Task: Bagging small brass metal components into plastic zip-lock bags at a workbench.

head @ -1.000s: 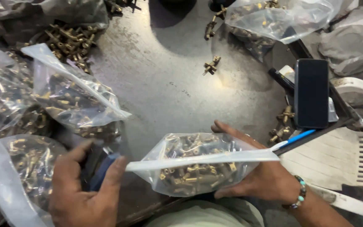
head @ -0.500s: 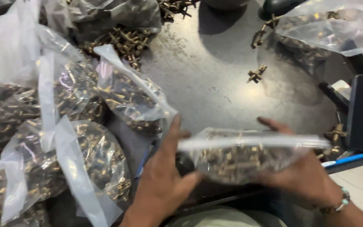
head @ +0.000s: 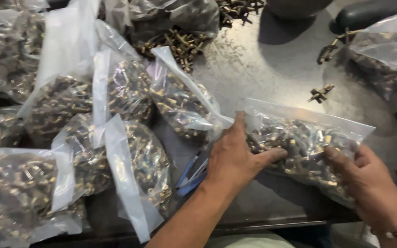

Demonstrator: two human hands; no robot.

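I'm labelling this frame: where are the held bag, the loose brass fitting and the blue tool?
bag of brass fittings [head: 299, 138], head view, clear front.
loose brass fitting [head: 320, 93], head view, its middle.
blue tool [head: 190, 177], head view, handle.

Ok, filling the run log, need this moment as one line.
left hand on clear bag of brass fittings | right hand grips same bag | metal table

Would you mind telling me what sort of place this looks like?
Probably a small-parts packing bench in a workshop: both hands, left hand and right hand, hold a clear bag of brass fittings, many filled bags are piled alongside, and loose fittings lie on the grey metal table.
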